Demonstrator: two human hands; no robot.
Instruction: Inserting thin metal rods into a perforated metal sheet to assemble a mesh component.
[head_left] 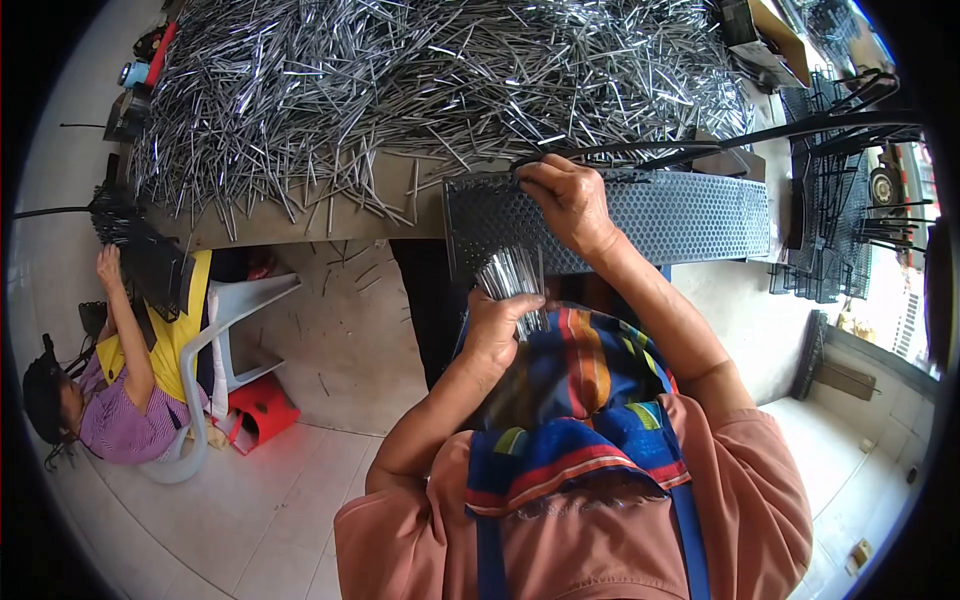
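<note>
A loose bundle of thin shiny metal sticks (512, 268) stands in my left hand (495, 325), its fingers wrapped round the lower part. Just past the bundle lies a long dark perforated metal panel (680, 215) with rows of small holes, reaching across to the right. My right hand (570, 200) is over the panel's far edge, left of its middle. Its fingertips are pinched together near the panel's upper left part, and what they hold is too small or hidden to tell. The tops of the sticks are close to the panel's near side.
A wide heap of similar metal sticks (430, 70) covers the table (290, 232) beyond the panel. On the left a person in a purple striped top (120, 425) works by a pale plastic chair (190, 400). Black wire racks (825, 220) stand at the right.
</note>
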